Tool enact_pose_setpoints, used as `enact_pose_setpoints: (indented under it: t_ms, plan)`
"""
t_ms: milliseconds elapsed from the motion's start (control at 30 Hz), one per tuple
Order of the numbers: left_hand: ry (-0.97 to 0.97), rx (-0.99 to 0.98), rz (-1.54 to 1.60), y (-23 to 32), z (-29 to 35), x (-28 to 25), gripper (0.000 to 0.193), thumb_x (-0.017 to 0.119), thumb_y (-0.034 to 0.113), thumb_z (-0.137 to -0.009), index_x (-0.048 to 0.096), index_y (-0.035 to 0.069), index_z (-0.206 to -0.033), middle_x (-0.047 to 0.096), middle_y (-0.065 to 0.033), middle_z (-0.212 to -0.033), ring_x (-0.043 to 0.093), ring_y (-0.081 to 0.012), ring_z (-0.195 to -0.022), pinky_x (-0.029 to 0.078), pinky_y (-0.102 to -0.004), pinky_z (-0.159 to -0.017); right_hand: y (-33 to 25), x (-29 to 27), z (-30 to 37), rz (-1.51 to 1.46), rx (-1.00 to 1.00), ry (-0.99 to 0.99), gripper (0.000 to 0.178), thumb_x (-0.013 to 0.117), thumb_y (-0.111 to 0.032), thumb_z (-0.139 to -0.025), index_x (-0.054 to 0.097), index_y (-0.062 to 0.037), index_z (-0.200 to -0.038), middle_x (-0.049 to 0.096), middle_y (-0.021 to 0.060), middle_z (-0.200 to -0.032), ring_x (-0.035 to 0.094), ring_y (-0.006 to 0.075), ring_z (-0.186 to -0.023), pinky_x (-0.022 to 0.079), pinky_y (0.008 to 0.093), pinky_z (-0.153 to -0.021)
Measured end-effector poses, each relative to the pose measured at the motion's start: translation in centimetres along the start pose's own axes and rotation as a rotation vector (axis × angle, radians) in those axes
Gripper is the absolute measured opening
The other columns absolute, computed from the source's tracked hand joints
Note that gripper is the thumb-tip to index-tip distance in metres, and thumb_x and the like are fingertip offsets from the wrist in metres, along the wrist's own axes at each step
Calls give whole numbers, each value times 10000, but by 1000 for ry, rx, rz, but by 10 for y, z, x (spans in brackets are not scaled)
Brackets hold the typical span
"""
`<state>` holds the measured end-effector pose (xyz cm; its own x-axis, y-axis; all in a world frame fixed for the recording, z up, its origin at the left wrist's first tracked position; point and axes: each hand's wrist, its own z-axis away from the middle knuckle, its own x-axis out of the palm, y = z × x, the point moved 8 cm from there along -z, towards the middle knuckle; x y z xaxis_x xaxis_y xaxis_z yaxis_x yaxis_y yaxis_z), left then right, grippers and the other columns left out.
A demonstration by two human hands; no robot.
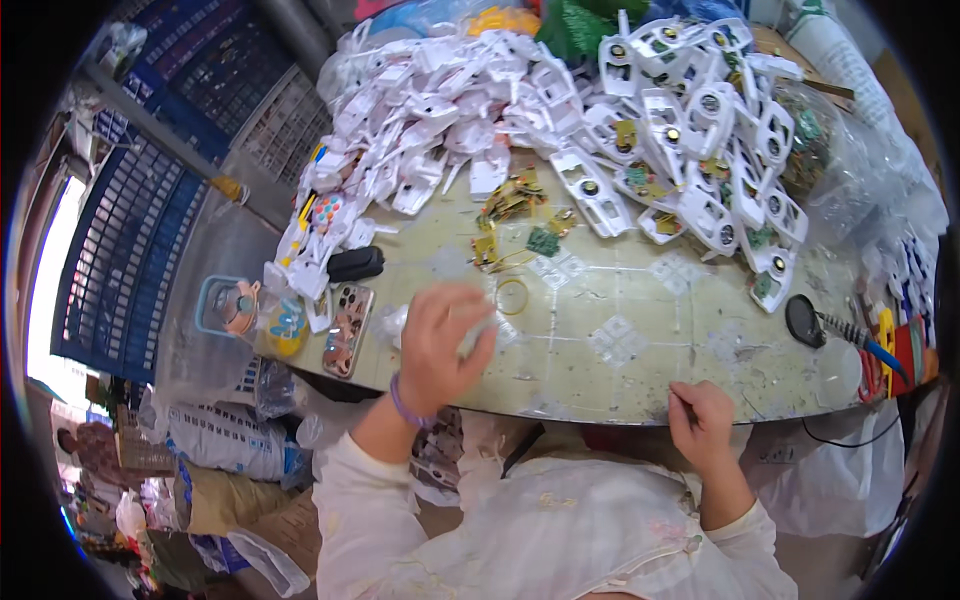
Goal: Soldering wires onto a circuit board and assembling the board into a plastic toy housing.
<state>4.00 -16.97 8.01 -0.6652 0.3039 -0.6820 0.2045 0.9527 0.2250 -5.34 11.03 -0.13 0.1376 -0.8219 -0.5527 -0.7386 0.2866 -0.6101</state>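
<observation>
My left hand (440, 340) is raised over the near edge of the table, its fingers bent and thumb apart, with nothing visible in it. Just beyond its fingertips lies a thin yellow wire loop (512, 297). My right hand (703, 425) is closed at the table's front edge; whatever its fingers may hold is hidden. Small green circuit boards (543, 241) with wires lie in mid-table. Behind them is a large heap of white plastic shells (440, 110). White boat-shaped housings (592, 192) with round speakers and boards are piled to the right.
A patterned phone (348, 330) and a black case (355, 263) lie at the table's left, near a blue-rimmed clear container (228, 306). A black round-ended tool (805, 320) with a coiled cord is at the right. Blue crates (130, 250) stand on the far left.
</observation>
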Motion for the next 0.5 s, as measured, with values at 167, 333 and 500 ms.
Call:
enact_pose_setpoints:
  t_ms: [167,333,500]
  plan:
    - [-154,248,-8,-6,-80,95,154,644,64,-756,656,85,-908,623,-55,-966,575,-267,-960,476,-394,-805,-7,-1,0,80,-97,55,190,691,9,-701,651,-50,-877,536,66,-599,513,246,-506,387,361,-462]
    - [-229,167,-164,-50,-108,176,162,632,118,-738,687,108,-889,638,-53,-948,572,-252,-950,462,-418,-794,-7,-6,4,69,-123,127,190,694,0,-693,651,-48,-872,532,61,-594,510,241,-497,390,363,-456]
    - [-134,12,-70,-74,-119,174,118,638,166,-796,688,65,-828,649,-92,-874,585,-288,-893,473,-409,-769,-11,-7,9,190,-186,134,175,698,-21,-690,649,-53,-855,509,48,-573,499,229,-482,372,360,-441]
